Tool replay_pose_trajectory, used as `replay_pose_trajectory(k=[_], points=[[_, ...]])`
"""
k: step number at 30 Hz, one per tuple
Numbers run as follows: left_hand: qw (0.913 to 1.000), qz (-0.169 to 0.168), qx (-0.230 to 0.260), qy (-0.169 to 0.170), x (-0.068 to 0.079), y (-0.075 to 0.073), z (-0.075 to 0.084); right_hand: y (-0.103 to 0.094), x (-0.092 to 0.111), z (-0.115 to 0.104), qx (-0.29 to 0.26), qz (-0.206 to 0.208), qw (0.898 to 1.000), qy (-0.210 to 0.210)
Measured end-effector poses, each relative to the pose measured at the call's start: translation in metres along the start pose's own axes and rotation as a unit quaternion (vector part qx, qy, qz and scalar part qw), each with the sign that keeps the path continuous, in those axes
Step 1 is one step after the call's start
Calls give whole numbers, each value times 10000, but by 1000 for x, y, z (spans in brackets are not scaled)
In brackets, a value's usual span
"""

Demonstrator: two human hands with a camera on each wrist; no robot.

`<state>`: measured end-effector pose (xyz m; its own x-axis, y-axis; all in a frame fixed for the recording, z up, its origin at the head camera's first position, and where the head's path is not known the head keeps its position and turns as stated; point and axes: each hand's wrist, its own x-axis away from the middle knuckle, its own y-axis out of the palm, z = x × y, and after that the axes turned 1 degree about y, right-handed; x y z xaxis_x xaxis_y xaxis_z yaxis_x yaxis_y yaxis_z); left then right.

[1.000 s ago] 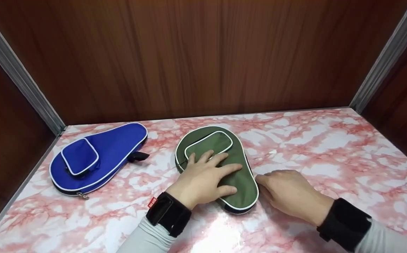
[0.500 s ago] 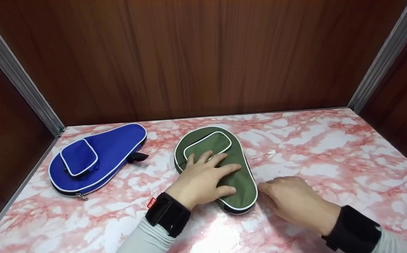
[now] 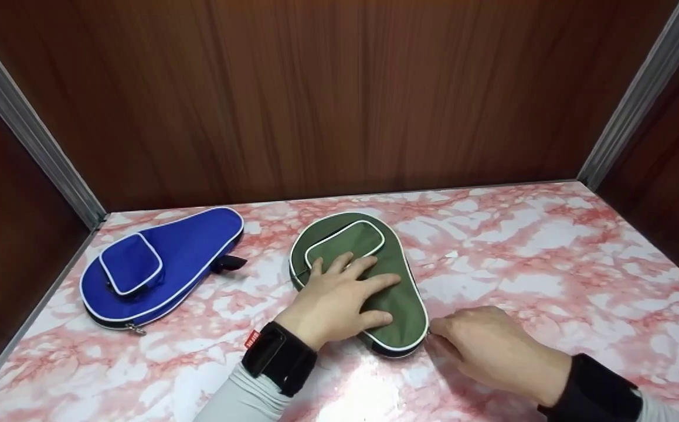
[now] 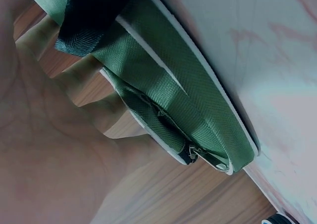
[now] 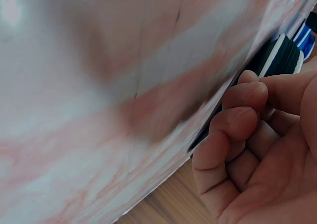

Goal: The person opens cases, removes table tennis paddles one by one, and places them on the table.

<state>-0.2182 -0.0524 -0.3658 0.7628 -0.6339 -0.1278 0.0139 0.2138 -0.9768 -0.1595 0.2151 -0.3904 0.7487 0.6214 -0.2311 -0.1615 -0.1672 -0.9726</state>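
Observation:
A green table tennis bat case [image 3: 401,305] with white piping lies on the table, its pocket [image 3: 354,237] facing up and its narrow end toward me. My left hand [image 3: 336,305] rests on it with fingers spread; in the left wrist view the palm [image 4: 59,135] is over the green cloth. At the case's right edge, near the narrow end, my right hand [image 3: 492,343] has its fingers curled, thumb and index finger pinching what looks like the zipper pull [image 3: 428,332]. The fingers mostly hide it. The right wrist view shows the thumb and fingertips [image 5: 245,95] pressed together.
A blue bat case [image 3: 193,240] with white piping lies at the left, a black strap [image 3: 231,262] at its side and a metal zipper pull [image 3: 135,328] at its front. Wood-grain panels [image 3: 328,99] stand behind and beside the pink marbled table [image 3: 550,264].
My right hand has slid toward me along the green case's right edge, down to near the narrow end. The left hand stays in place on the case.

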Motion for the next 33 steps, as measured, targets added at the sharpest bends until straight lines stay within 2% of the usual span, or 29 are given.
replay_pose_trajectory(k=[7, 11, 15, 18, 24, 33], points=[[9998, -34, -213, -35, 0, -1, 3, 0, -1, 3, -56, 147, 9998, 132], [9986, 64, -267, 452, 0, -2, 1, 0, -3, 7, -65, 187, 9995, 255], [9958, 88, 87, 904, -3, 1, 1, -1, -8, 12, -12, 94, 9991, 401], [9968, 35, 269, 755, -4, 3, 5, -3, -15, 18, 83, -44, 9984, 556], [9996, 42, -113, 244, -4, 6, 14, -5, -22, 28, 184, -164, 9955, 911], [9996, 38, -241, 106, -3, 6, 17, -5, -11, 20, 388, -153, 9965, 721]])
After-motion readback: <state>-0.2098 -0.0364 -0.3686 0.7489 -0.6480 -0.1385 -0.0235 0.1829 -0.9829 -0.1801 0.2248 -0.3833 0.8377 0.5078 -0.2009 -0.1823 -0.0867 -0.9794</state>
